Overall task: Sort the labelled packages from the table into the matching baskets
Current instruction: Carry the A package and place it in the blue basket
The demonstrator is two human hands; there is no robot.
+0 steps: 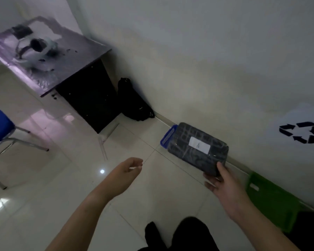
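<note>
Package [198,147] over, perhaps in, wall-side basket [168,135]; second basket [272,198] rightward.

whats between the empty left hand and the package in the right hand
Only bare floor tiles show between the left hand and the package gripped by the right hand, seen in the head view.

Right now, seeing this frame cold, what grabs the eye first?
The dark package with a white label reading A, gripped at its near corner by the right hand above a blue basket by the wall. Next, the black recycling symbol on the wall at right, above a green basket. The left hand hangs empty.
</note>
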